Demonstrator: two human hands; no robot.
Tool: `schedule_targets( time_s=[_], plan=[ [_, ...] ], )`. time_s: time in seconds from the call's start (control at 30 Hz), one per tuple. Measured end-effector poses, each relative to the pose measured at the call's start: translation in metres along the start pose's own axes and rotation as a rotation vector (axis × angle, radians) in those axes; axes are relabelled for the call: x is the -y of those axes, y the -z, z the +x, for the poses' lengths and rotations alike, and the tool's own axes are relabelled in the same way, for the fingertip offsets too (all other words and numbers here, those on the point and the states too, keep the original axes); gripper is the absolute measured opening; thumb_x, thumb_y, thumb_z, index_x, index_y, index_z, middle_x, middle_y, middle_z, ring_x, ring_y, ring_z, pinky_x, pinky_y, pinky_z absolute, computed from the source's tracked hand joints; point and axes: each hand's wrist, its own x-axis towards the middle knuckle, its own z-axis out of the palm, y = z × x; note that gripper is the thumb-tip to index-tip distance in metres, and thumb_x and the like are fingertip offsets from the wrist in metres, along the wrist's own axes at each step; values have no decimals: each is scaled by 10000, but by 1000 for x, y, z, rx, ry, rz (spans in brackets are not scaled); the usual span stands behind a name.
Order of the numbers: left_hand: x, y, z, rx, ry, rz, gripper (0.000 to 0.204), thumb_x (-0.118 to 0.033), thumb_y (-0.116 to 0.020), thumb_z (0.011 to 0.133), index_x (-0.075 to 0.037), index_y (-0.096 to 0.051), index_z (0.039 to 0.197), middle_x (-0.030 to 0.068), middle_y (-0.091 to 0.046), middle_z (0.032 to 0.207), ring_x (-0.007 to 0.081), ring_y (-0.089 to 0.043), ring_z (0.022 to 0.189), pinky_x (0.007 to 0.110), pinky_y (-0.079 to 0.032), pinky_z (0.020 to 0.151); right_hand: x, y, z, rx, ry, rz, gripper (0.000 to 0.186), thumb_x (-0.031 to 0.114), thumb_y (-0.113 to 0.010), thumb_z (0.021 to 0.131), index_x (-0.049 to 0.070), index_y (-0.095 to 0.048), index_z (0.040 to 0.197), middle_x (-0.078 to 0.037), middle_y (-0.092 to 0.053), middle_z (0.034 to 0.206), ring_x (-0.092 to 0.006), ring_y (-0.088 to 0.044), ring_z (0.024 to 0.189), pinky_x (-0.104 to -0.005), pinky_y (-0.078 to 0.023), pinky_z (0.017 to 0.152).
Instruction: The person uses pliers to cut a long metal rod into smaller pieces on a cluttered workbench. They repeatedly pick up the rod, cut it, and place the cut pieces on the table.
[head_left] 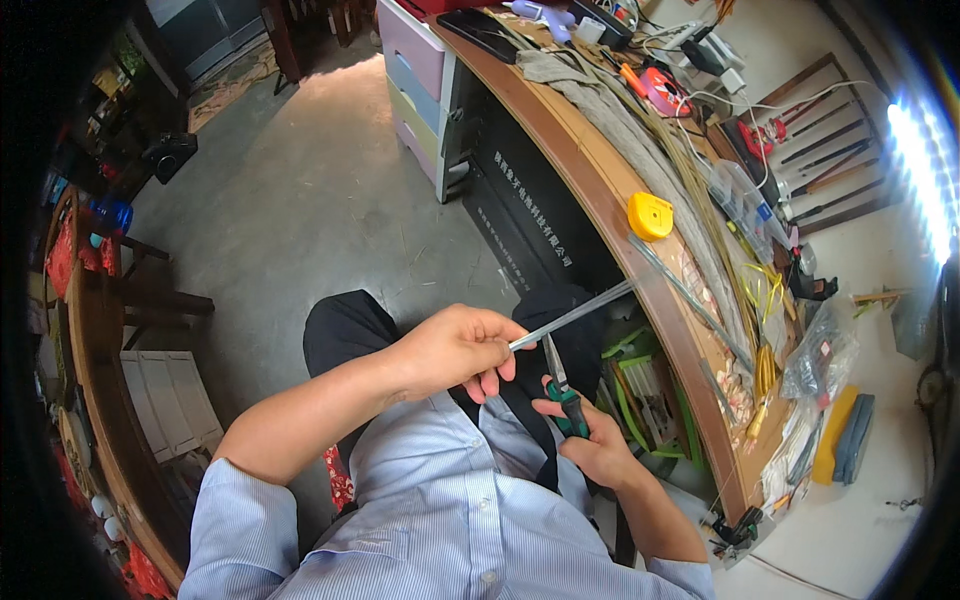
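Observation:
My left hand (458,352) is closed in a pinch on a bundle of thin grey strips (572,317) above my lap. The strips slant up to the right, their far ends reaching the bench edge; I cannot tell whether they are wire or another material. In my right hand (598,448) is a pair of long-nose pliers (569,410) with green and black handles, the fingers wrapped round the grips. The narrow metal jaws point up and a little left. Their tip lies close beside the strips, just right of my left fingers; whether it touches them I cannot tell.
On the wooden bench (722,455) at my right lie a yellow tape measure (650,216), more grey strips (690,300) and a long grey cloth (625,115). A drawer unit (415,75) stands at the far end. Below the bench sits a green-framed rack (650,400).

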Motion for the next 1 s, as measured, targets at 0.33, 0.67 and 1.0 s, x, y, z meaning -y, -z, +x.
schedule_targets(
  time_s=[0.33,0.67,1.0],
  plan=[
    [9,-8,7,125,144,53,292,-71,-498,925,-8,-590,1196,36,-614,809,95,-607,598,241,-531,558,-3,-3,3,33,-89,124,541,-75,-464,678,17,-604,1193,-112,-463,1366,-209,-455,1246,-320,-334,1036],
    [13,-13,8,132,183,28,301,-60,-499,908,4,-595,1187,39,-615,798,99,-606,590,250,-531,546,-14,-4,0,44,-124,323,437,-100,-459,705,-24,-608,1110,-105,-518,1297,-170,-546,1036,-315,-442,924],
    [13,-12,10,146,182,18,308,-52,-508,895,10,-593,1184,40,-625,792,101,-608,580,253,-534,537,-13,-6,1,6,-131,329,374,-100,-466,721,-15,-613,1054,-72,-548,1208,-133,-542,925,-278,-454,847]
  ],
)
